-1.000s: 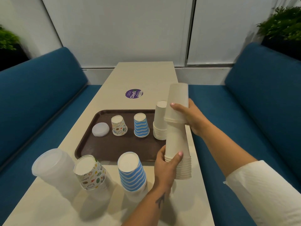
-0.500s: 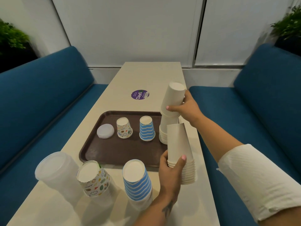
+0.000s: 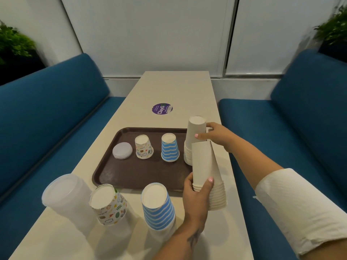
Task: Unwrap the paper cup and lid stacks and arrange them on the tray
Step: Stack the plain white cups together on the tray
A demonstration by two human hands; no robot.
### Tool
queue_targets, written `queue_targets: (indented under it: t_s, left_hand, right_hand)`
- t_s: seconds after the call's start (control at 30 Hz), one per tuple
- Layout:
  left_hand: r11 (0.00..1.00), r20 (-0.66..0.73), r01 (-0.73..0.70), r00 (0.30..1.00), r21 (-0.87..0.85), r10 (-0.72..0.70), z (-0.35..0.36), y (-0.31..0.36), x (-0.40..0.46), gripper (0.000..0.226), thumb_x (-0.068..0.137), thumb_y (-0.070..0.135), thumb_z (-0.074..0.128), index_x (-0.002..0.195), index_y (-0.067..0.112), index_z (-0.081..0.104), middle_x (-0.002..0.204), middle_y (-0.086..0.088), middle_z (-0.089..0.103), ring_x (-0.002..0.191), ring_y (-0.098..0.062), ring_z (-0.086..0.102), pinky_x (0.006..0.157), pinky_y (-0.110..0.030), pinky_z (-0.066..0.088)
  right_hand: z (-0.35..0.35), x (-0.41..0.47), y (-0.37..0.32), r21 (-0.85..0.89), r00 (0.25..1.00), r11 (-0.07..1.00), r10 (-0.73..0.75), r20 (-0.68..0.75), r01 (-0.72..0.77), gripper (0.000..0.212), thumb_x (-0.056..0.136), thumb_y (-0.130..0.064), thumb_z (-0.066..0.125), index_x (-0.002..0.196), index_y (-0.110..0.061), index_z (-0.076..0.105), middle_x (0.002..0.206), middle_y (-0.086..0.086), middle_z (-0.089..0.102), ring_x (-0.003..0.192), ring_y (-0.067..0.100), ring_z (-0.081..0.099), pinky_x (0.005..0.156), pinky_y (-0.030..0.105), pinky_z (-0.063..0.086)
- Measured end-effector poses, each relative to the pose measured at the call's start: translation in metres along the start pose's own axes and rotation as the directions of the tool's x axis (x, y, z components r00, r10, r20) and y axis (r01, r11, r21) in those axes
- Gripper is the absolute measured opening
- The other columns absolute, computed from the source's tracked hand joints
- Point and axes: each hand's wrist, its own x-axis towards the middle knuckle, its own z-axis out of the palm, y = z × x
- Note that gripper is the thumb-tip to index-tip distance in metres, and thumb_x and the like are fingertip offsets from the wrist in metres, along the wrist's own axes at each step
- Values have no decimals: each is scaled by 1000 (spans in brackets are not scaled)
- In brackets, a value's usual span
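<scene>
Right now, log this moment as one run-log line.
left hand: grips plain cup stack | right hand: holds tray cup stack | tray: lids, two patterned cups

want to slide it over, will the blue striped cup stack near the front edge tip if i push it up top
Probably. The blue striped stack is tall, stands upside down on its rims, and already looks tilted. Nested paper cups are likely light, so a high push may topple it; pushing low seems safer.

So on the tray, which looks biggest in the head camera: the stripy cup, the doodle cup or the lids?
1. Blue striped cup.
2. Doodle cup, only a little shorter.
3. Lid pile, clearly the lowest and flattest.
All three sit in one row, so nearness hardly matters.
</scene>
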Motion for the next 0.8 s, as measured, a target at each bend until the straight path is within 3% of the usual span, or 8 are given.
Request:
queue_targets:
  t_s: [0.17,0.27,0.43,0.5,0.67,0.8]
  left_hand:
    - [995,6,66,998,-69,-66,6,7,5,68,57,49,80,116,24,56,109,-1,69,97,-18,68,80,-33,56]
    - [987,45,111,993,-112,-107,10,13,5,70,62,46,84,119,18,55,109,-7,70,92,-19,70,76,-33,57]
    - [983,82,103,992,-151,-91,18,21,1,70,63,44,84,119,13,56,102,-9,72,87,-21,71,79,-39,58]
    - [985,97,95,992,-145,-81,20,24,-2,69,64,45,82,119,12,55,103,-9,72,89,-22,70,82,-40,57]
    - [984,173,106,982,-145,-80,20,23,-11,81,54,47,87,119,15,53,113,-10,69,105,-28,67,93,-45,53]
    - [979,243,142,964,-144,-105,17,24,-12,65,60,38,80,117,21,55,114,-7,68,101,-23,66,90,-42,53]
  right_hand:
    - [-10,-23,0,42,980,995,-85,-181,94,61,90,-52,56,139,-19,43,144,6,46,126,25,47,102,41,41]
    - [-15,-45,2,120,949,979,-124,-291,164,50,90,-51,56,129,-18,50,134,4,53,112,21,52,96,40,47]
    - [-10,-74,16,139,997,990,-1,-75,12,67,82,-56,64,135,-21,41,131,2,50,114,25,55,90,42,52]
    - [-5,-80,22,167,1000,986,24,-1,-24,71,79,-55,68,134,-22,39,126,1,55,106,22,60,87,40,54]
    - [2,-85,27,265,996,964,-10,-85,33,61,79,-54,69,123,-18,48,114,4,63,97,23,65,86,42,57]
    - [4,-86,30,324,987,943,-25,-159,76,59,80,-52,69,122,-18,48,114,5,63,97,23,65,85,43,57]
